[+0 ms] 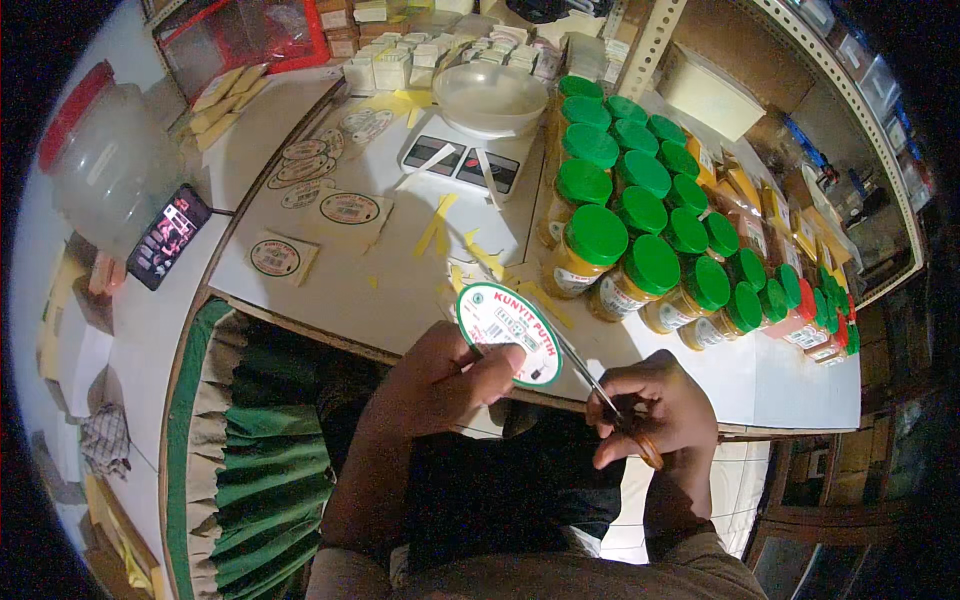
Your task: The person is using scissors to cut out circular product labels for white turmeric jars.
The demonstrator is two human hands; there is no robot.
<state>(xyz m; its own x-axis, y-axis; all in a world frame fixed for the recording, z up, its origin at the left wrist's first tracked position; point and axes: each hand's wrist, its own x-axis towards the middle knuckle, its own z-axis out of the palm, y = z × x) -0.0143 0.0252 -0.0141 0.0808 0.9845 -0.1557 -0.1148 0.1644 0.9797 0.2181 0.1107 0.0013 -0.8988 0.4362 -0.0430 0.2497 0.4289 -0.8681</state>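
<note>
My left hand (457,375) pinches an oval printed label (510,330) with a green border, its thumb over the lower edge. In my right hand (656,412) is a pair of scissors (589,375) with orange-brown handles. The blades reach up to the label's right edge; whether they are parted is hard to tell. Yellow and white paper scraps (487,259) lie on the table beyond. Left of them are an oval label on square backing (351,208), a small stack of labels (275,257) and several loose oval labels (304,165).
Green-lidded jars (595,234) stand in rows at the right, with packets behind them. A kitchen scale (461,161) carries a translucent bowl (491,94) at the back. A phone (169,236) leans against a large clear jar (112,172) at the left. The table's front edge (315,326) runs before me.
</note>
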